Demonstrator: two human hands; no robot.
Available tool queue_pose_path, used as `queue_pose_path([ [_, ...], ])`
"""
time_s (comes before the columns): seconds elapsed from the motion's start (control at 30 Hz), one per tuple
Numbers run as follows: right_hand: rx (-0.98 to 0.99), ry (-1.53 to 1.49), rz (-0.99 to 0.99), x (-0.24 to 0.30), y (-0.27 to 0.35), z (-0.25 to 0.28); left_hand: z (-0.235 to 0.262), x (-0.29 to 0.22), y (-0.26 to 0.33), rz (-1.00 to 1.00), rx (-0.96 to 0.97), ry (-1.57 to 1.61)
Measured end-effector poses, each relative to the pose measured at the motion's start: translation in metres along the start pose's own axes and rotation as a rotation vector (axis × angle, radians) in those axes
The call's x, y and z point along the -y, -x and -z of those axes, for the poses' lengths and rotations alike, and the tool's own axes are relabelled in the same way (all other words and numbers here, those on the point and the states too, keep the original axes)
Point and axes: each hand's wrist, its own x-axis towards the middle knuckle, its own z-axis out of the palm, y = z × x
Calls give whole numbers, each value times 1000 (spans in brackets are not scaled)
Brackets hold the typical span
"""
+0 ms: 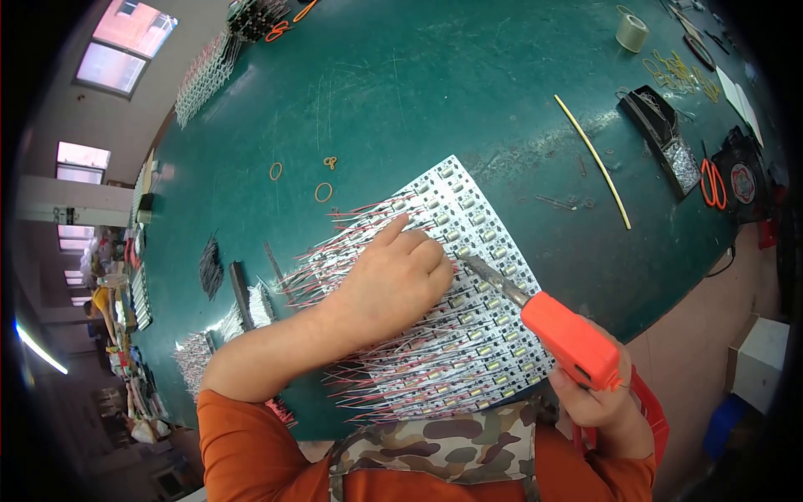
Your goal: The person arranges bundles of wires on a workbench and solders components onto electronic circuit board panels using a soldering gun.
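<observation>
A white panel of small circuit boards [495,243] lies on the green table, set with rows of components. Thin red and white wires [401,356] stick out from it to the left. My left hand [393,272] rests over the panel with its fingers curled in; the fingertips are hidden, so what they pinch I cannot make out. In my right hand [590,406] is a red-orange soldering gun [573,339], gripped by its body. Its metal tip points left and reaches down to the panel, right beside my left fingers.
Loose rubber bands [324,192] lie beyond the panel, and bundles of wires [261,305] to its left. On the right are a yellow stick [595,159], a black tray [661,138], orange-handled scissors [713,182] and a small black fan [743,180]. A tape roll [631,33] stands far right.
</observation>
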Motion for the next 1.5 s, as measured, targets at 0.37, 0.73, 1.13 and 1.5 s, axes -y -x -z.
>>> queue_pose_path([
  [0.37,16,-120,-146,4,17,7,8,-5,4,71,10,54],
  [0.73,-9,-112,-117,0,32,3,-3,-16,7,-3,-20,10],
  [1.13,-19,-100,-46,-3,24,-3,-3,-16,5,-9,-10,14],
  [1.5,-29,-77,-25,0,21,-4,-1,-17,3,-5,11,17],
])
